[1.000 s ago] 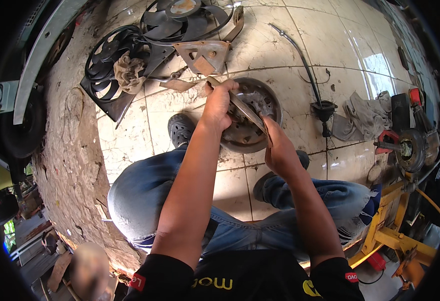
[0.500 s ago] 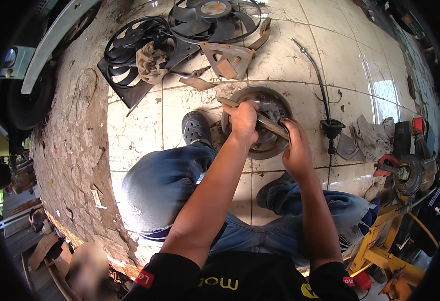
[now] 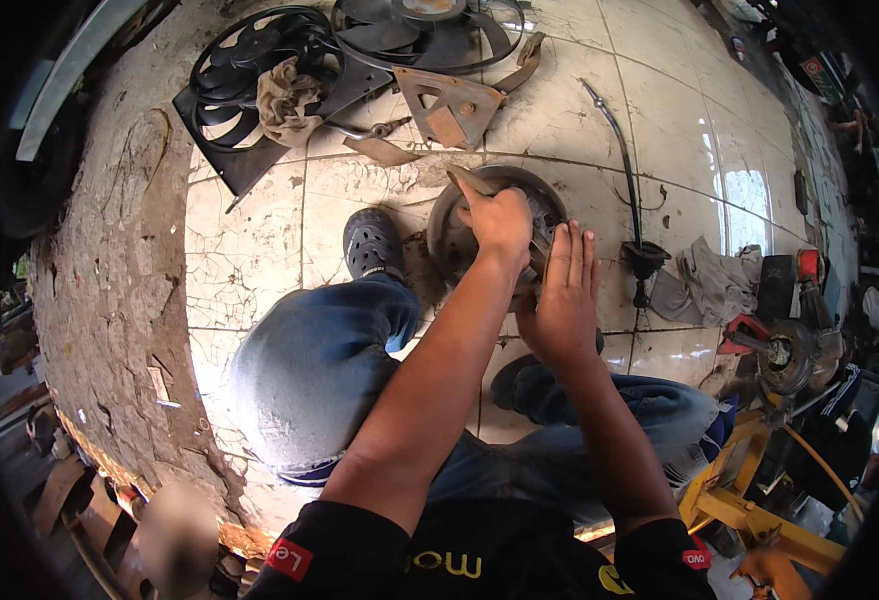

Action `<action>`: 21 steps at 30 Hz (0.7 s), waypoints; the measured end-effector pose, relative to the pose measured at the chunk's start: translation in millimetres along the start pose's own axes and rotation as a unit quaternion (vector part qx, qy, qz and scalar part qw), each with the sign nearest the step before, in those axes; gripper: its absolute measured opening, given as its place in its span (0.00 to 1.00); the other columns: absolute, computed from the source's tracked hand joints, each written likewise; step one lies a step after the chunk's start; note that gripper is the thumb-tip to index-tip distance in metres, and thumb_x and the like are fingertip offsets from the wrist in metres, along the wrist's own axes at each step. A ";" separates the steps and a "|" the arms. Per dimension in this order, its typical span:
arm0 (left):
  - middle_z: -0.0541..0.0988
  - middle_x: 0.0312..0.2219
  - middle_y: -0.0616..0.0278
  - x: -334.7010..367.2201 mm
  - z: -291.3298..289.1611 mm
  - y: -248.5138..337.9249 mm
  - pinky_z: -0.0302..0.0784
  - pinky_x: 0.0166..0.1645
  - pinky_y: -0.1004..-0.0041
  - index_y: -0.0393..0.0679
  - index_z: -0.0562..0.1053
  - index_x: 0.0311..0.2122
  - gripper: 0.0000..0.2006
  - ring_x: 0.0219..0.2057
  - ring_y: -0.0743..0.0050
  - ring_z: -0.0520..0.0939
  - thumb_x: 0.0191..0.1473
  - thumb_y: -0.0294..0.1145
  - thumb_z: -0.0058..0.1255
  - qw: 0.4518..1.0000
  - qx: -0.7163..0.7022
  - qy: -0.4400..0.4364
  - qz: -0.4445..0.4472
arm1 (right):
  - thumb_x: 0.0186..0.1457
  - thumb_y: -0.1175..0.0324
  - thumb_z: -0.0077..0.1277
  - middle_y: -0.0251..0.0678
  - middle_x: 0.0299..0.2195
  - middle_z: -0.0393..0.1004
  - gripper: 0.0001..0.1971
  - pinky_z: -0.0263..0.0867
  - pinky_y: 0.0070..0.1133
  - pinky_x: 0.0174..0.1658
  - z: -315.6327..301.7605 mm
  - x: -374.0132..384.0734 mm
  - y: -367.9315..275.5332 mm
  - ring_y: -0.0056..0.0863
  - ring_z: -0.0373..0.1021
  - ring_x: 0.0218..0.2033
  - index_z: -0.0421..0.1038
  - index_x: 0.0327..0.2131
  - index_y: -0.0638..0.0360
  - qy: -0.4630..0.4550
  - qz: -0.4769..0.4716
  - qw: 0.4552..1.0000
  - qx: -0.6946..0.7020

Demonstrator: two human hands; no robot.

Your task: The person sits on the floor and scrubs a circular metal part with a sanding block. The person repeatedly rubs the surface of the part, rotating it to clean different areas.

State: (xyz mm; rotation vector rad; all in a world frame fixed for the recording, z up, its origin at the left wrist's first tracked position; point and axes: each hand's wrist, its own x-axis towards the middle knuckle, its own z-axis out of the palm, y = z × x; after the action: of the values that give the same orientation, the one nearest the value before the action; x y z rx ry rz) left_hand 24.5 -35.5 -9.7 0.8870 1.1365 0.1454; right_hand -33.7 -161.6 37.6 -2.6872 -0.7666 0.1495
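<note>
In my left hand [image 3: 502, 222] is a narrow, curved brown brake shoe [image 3: 467, 180], with my fingers wrapped round its middle. It is tilted over a round metal brake drum [image 3: 443, 238] that lies on the tiles between my feet. My right hand [image 3: 562, 300] is open, its fingers stretched out together and the palm turned toward the shoe's lower end. Whether the palm presses on the shoe is hard to see. My hands and the shoe hide much of the drum's middle.
Beyond the drum lie a rusty triangular bracket [image 3: 449, 105], black radiator fans [image 3: 259, 80] and a crumpled rag [image 3: 287, 103]. To the right are a black lever with a boot [image 3: 643, 258], a grey cloth [image 3: 716, 283] and a yellow metal stand [image 3: 734, 500].
My left hand has turned the brake shoe to a steeper slant. My right hand has shifted down slightly, and its fingers have straightened. The whole view has shifted a little.
</note>
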 end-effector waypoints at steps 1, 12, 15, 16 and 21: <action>0.32 0.68 0.35 0.3 1.5 -0.5 0.51 0.69 0.59 0.59 0.35 0.72 0.47 0.68 0.38 0.50 0.51 0.29 0.45 1.000 -0.009 0.002 0.002 | 0.47 0.73 0.47 0.56 0.68 0.47 0.41 0.38 0.51 0.68 0.8 -7.1 0.9 0.53 0.39 0.71 0.46 0.66 0.72 0.008 -0.020 1.000 -0.007; 0.42 0.66 0.37 2.6 2.4 -0.1 0.58 0.66 0.61 0.55 0.38 0.72 0.46 0.62 0.44 0.60 0.50 0.28 0.45 1.000 0.002 -0.004 0.010 | 0.48 0.73 0.51 0.58 0.66 0.49 0.43 0.43 0.48 0.68 -1.2 -8.7 7.1 0.56 0.44 0.69 0.42 0.67 0.70 0.003 -0.032 0.999 0.012; 0.44 0.65 0.38 0.4 4.2 -1.5 0.60 0.65 0.61 0.55 0.38 0.72 0.46 0.60 0.43 0.62 0.50 0.28 0.45 0.999 -0.027 -0.013 0.022 | 0.47 0.73 0.52 0.59 0.66 0.49 0.44 0.43 0.47 0.68 -0.4 -10.4 8.3 0.56 0.43 0.69 0.43 0.66 0.72 0.005 -0.039 0.999 0.022; 0.45 0.65 0.38 -2.0 4.9 -1.6 0.60 0.65 0.61 0.56 0.38 0.72 0.46 0.60 0.43 0.63 0.50 0.28 0.45 0.999 -0.021 -0.019 0.016 | 0.46 0.73 0.52 0.59 0.66 0.49 0.44 0.43 0.47 0.68 -2.5 -5.8 9.8 0.56 0.43 0.70 0.44 0.66 0.72 0.004 -0.028 0.999 0.033; 0.47 0.63 0.37 10.1 2.7 -6.6 0.63 0.63 0.59 0.56 0.39 0.72 0.47 0.59 0.43 0.64 0.49 0.27 0.45 1.000 0.010 -0.018 0.020 | 0.47 0.73 0.51 0.59 0.66 0.49 0.43 0.44 0.49 0.67 -6.7 8.3 4.4 0.56 0.43 0.70 0.45 0.66 0.72 -0.018 0.007 0.998 0.063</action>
State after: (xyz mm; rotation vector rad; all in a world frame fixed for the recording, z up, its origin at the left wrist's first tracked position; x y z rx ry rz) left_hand 29.2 -36.1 -21.2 0.9269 1.0895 0.1502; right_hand -23.2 -162.7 42.2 -2.5781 -0.7235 0.2435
